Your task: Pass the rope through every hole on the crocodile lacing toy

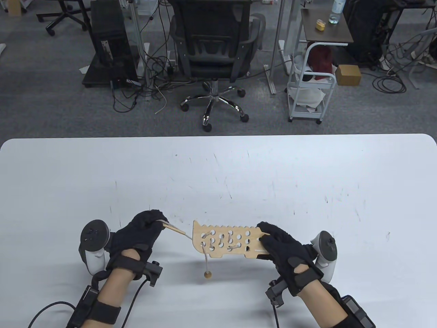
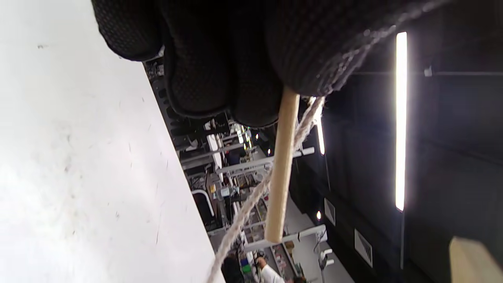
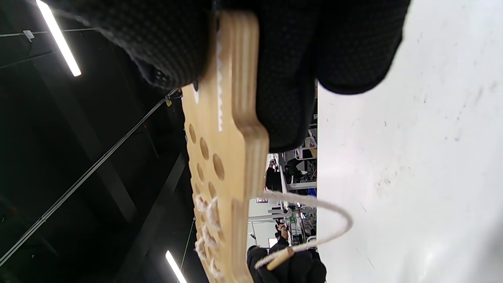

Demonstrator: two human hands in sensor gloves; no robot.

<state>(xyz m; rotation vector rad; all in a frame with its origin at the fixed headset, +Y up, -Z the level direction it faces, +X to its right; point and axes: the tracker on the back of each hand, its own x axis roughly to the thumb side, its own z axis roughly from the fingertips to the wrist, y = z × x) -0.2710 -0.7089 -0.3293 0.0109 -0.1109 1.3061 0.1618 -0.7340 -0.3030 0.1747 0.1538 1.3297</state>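
— Between left hand fingers: wooden needle pinched, rope trailing to crocodile board. Right hand gripping board's right end, held just above table.

— Risk?

— Probably slack snagging or needle slipping, given thin grip. Long axis left-right; which end is snout, unclear.

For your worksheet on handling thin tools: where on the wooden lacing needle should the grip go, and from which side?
Grip the wooden needle at its rope end, coming from the left as the left hand does. Its slim shaft points toward the crocodile board, so the free tip stays clear for the holes.
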